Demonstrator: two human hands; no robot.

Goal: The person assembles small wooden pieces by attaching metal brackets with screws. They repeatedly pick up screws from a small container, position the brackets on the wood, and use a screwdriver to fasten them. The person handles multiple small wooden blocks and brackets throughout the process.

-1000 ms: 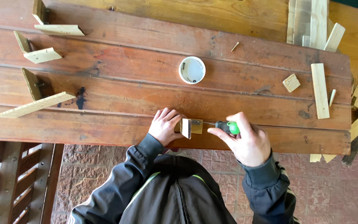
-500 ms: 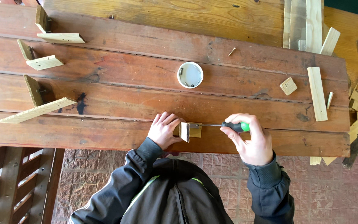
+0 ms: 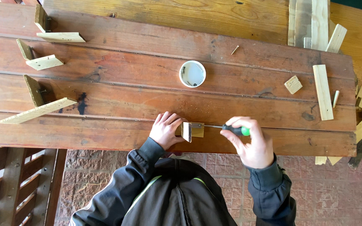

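At the near edge of the plank worktop (image 3: 105,96), the left hand (image 3: 166,129) grips a small wooden bracket (image 3: 188,131) while the right hand (image 3: 252,142) is clenched around a green-handled screwdriver (image 3: 231,129) whose tip meets the bracket

Person, seen from above: dark, near-black long-sleeved jacket of smooth, slightly shiny fabric, with thin light-green piping running in two curved lines down the upper back. A centre seam divides the back panel. Sleeves end in ribbed knit cuffs at both wrists. Left hand (image 3: 166,129) and right hand (image 3: 251,142) bare, no gloves, rings or watch visible.
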